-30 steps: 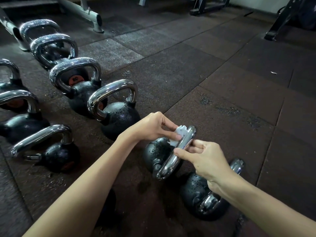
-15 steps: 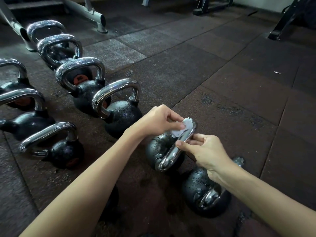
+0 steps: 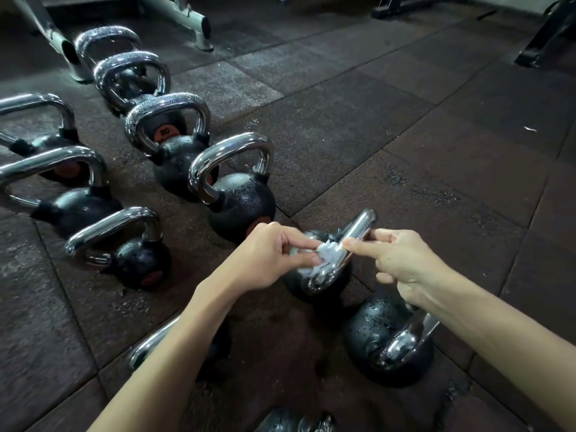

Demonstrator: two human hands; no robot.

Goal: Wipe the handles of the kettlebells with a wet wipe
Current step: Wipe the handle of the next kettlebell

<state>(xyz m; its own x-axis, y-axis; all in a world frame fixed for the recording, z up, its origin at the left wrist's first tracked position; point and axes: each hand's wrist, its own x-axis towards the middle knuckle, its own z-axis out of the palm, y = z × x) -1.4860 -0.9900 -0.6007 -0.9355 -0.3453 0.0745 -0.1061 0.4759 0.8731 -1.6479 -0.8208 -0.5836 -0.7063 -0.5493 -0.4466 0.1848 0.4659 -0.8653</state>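
Observation:
Several black kettlebells with chrome handles stand in rows on the rubber floor. Between my hands is a small kettlebell (image 3: 314,286), its chrome handle (image 3: 358,232) pointing up and away. My left hand (image 3: 268,255) pinches a white wet wipe (image 3: 327,252) against the lower part of that handle. My right hand (image 3: 396,260) pinches the same handle from the right, thumb on top. Another small kettlebell (image 3: 374,341) sits nearer, partly under my right wrist.
A larger kettlebell (image 3: 240,198) stands just left of my left hand, with more in a line behind it and a second row (image 3: 137,260) at the left. Grey rack feet (image 3: 187,20) lie at the back. Dark rubber tiles (image 3: 436,151) stretch to the right.
My left hand has slid the wipe down the handle from its top toward its lower part. My right hand has stayed on the handle.

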